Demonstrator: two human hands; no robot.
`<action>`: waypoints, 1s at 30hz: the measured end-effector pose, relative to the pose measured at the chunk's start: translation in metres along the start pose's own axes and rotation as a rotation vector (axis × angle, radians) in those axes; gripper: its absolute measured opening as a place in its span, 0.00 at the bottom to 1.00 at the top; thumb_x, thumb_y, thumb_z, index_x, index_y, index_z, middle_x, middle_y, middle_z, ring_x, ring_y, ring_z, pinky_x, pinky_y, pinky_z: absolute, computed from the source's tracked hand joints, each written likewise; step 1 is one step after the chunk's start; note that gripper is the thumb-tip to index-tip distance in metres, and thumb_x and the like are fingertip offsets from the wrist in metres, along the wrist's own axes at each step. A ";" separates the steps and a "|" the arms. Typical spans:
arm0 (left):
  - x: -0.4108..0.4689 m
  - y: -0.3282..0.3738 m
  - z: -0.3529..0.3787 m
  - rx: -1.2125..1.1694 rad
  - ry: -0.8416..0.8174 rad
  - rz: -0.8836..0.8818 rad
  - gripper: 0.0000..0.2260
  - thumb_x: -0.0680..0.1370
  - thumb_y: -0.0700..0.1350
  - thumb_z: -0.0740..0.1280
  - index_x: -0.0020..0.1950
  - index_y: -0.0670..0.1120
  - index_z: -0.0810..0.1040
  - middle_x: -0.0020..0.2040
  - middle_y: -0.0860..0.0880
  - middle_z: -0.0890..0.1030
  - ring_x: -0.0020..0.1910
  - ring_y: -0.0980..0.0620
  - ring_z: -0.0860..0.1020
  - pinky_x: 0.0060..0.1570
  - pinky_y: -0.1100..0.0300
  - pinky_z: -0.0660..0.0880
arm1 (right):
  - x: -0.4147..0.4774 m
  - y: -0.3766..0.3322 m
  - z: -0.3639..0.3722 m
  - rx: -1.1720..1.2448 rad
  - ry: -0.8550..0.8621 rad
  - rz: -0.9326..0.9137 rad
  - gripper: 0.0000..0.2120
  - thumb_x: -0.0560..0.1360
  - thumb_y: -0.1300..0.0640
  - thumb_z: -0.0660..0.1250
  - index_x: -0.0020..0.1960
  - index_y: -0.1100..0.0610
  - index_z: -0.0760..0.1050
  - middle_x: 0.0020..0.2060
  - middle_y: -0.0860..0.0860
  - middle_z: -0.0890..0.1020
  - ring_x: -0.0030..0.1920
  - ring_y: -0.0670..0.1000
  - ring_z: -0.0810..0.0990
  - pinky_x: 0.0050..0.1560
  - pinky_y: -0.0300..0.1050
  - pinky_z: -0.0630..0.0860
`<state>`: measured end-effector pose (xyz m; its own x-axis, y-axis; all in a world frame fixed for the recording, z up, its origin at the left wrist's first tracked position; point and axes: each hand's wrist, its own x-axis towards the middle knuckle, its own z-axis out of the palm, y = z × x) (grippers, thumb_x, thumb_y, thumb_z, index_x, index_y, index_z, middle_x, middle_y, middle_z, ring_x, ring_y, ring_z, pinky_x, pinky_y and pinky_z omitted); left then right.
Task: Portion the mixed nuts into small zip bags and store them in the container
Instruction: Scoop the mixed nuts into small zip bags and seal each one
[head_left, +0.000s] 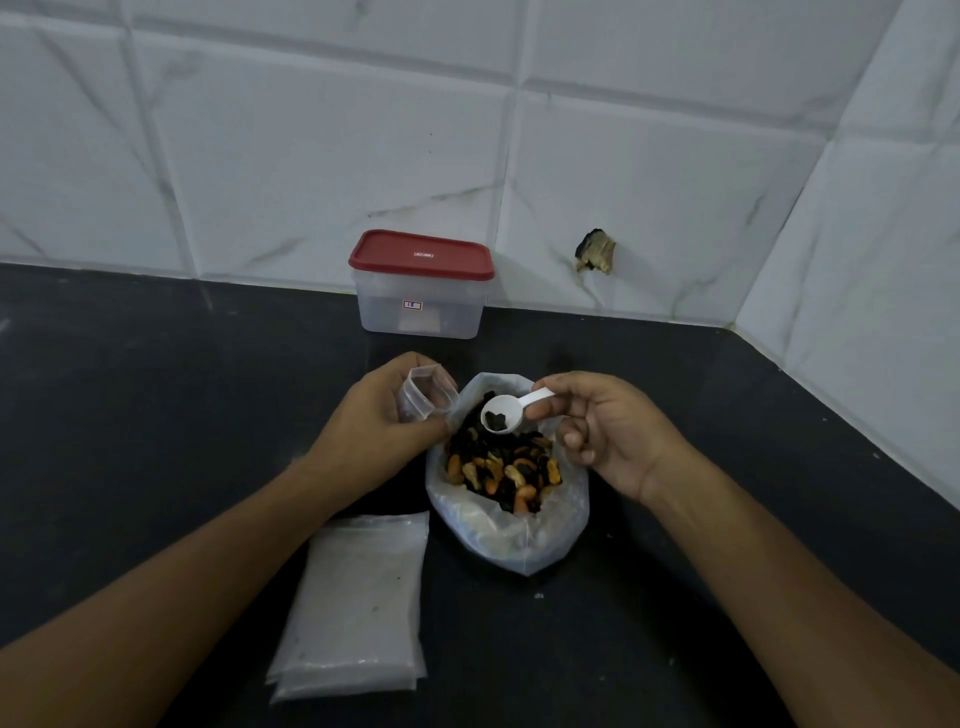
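- While your right hand (608, 431) pinches the white plastic spoon (506, 410) by its handle in the head view, the bowl holds only a few dark pieces, level above the mixed nuts (504, 470). Tilt it before it reaches the bag mouth and they will likely drop back or onto the dark counter (156, 415).
- Your left hand (379, 415) grips the small zip bag (427, 391) just left of the spoon, its clear mouth held open. The film looks limp, so slack fingers could let the mouth fold shut and spill the spoonful.
- Under your right hand, the large bag (519, 545) is soft, crinkled plastic, and a knock from your wrist could tip it.
- Beyond both hands stands the container (421, 312), clear and boxy, with its red lid (421, 254) on.
- Beside your left forearm lies a flat stack of empty zip bags (358, 597).
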<state>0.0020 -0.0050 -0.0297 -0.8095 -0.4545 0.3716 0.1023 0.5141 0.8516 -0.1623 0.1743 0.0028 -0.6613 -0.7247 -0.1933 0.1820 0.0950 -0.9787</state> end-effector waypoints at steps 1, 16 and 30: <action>0.000 0.000 0.000 -0.001 0.001 -0.001 0.10 0.75 0.41 0.77 0.53 0.50 0.81 0.48 0.51 0.84 0.48 0.53 0.83 0.50 0.57 0.81 | 0.000 -0.001 0.000 0.025 -0.003 0.008 0.08 0.81 0.58 0.65 0.53 0.61 0.81 0.38 0.54 0.86 0.22 0.44 0.70 0.21 0.35 0.62; -0.001 0.000 0.002 0.023 0.023 -0.022 0.14 0.73 0.45 0.79 0.56 0.53 0.80 0.49 0.55 0.85 0.49 0.57 0.83 0.50 0.56 0.80 | -0.022 -0.003 0.027 0.047 -0.173 -0.199 0.08 0.84 0.55 0.65 0.58 0.57 0.80 0.49 0.55 0.88 0.24 0.46 0.74 0.21 0.35 0.65; 0.000 0.000 0.002 0.003 0.014 0.033 0.12 0.73 0.46 0.79 0.53 0.49 0.81 0.48 0.53 0.84 0.49 0.54 0.83 0.48 0.59 0.81 | -0.024 0.005 0.030 -0.438 -0.187 -0.520 0.09 0.83 0.65 0.67 0.58 0.58 0.83 0.30 0.51 0.82 0.26 0.46 0.74 0.28 0.33 0.70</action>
<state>0.0012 -0.0033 -0.0303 -0.7973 -0.4477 0.4047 0.1267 0.5315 0.8375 -0.1241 0.1715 0.0050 -0.4396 -0.8522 0.2837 -0.4592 -0.0582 -0.8864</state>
